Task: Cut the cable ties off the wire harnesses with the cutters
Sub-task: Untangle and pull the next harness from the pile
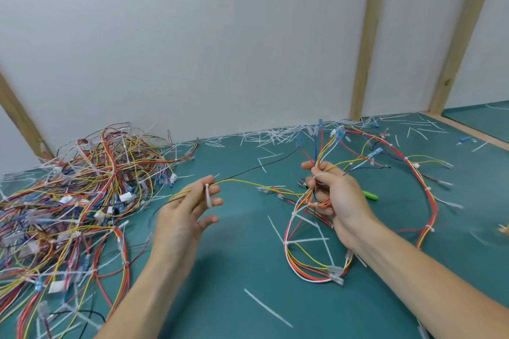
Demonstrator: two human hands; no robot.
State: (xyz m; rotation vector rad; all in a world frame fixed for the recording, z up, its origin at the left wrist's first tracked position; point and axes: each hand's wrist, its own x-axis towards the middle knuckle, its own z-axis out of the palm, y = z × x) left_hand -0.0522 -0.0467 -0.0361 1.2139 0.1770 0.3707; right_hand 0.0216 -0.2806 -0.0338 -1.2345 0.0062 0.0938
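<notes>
Head view: left hand [190, 210] pinching tied yellow wire [248, 183]; right hand [334, 195] gripping harness [308, 228].
Cutters [369, 195]: on bench [234, 270], behind right hand.
Advice: hold tie [208, 197] taut, clear of insulation.

no readable text, labels or numbers

Two bare forearms reach in from the lower edge of the view, and no sleeve shows anywhere along them; whatever is worn on the upper body ends above where the view cuts off. The left hand [184, 213] wears no glove, and I see no ring, watch or band at its wrist. The right hand [339, 195] is just as bare, with an uncovered wrist and no jewellery in view. The fingernails that can be made out look short and plain. Nothing else of the person can be seen.
</notes>
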